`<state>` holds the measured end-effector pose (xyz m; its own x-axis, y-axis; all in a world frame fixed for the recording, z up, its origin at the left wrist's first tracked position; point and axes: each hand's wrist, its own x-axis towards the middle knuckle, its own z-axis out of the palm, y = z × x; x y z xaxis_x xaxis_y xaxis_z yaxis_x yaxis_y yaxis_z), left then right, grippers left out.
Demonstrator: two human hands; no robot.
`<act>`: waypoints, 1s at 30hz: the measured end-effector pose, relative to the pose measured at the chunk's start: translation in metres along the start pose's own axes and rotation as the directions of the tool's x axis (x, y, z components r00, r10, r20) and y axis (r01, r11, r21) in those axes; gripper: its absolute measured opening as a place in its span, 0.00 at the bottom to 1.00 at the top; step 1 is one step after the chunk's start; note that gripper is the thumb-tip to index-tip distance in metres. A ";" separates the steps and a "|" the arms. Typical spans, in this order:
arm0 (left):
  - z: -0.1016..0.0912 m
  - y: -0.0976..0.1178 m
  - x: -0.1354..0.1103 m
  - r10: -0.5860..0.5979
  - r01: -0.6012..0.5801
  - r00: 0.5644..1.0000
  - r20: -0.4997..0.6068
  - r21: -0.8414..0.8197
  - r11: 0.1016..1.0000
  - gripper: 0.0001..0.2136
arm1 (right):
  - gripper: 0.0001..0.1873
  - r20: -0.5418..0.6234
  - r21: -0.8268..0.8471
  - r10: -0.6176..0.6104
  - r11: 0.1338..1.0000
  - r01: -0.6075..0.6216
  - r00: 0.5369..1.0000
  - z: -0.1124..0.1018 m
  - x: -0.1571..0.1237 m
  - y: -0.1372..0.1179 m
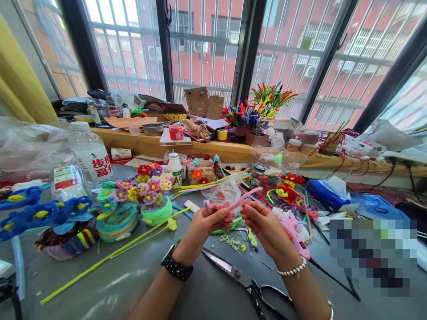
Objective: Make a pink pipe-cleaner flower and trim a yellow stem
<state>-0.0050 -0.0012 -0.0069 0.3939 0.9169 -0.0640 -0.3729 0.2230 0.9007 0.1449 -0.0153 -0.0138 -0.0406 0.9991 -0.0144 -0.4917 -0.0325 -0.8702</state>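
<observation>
My left hand (211, 220) is closed around a pink pipe cleaner (229, 213) bent into small petal-like loops, its straight ends pointing up to the right. Close beside those ends, my right hand (258, 218) is pinched; whatever lies between its fingertips is too small to make out. Below both hands, large scissors (230, 268) with black handles lie on the grey table. A pink glue gun (293, 233) rests just right of my right hand. Green fuzz clippings (232, 242) are scattered under my fingers.
Pots of pipe-cleaner flowers (156, 209) stand at left, near a large plastic bottle (90, 155). A long yellow pipe cleaner (116, 255) crosses the table. A blue tissue pack (328, 194) sits at right. Colourful pipe-cleaner bundles (243, 116) fill the wooden sill (143, 141).
</observation>
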 end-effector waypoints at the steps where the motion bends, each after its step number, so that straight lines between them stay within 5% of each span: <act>1: 0.000 0.000 0.000 -0.013 0.013 1.000 0.004 -0.006 1.000 0.08 | 0.07 0.008 -0.015 -0.009 1.000 0.009 1.000 0.000 0.000 0.000; 10: -0.001 -0.006 0.000 -0.040 0.037 0.997 0.069 0.037 0.999 0.08 | 0.07 -0.024 -0.113 -0.155 0.982 0.152 0.988 0.006 -0.001 0.004; 19: 0.004 -0.004 0.000 -0.033 0.015 0.994 0.106 0.159 0.987 0.09 | 0.10 -0.008 -0.465 -0.310 0.843 0.271 0.951 0.006 -0.002 0.006; 30: 0.002 -0.007 0.001 -0.028 0.024 0.997 0.072 0.053 0.998 0.08 | 0.09 0.057 -0.345 -0.298 0.890 0.299 0.953 0.009 -0.002 0.008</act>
<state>-0.0004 -0.0024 -0.0124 0.4639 0.8840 -0.0579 -0.3181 0.2272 0.9204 0.1328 -0.0183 -0.0165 0.0580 0.9600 0.2741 -0.1492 0.2798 -0.9484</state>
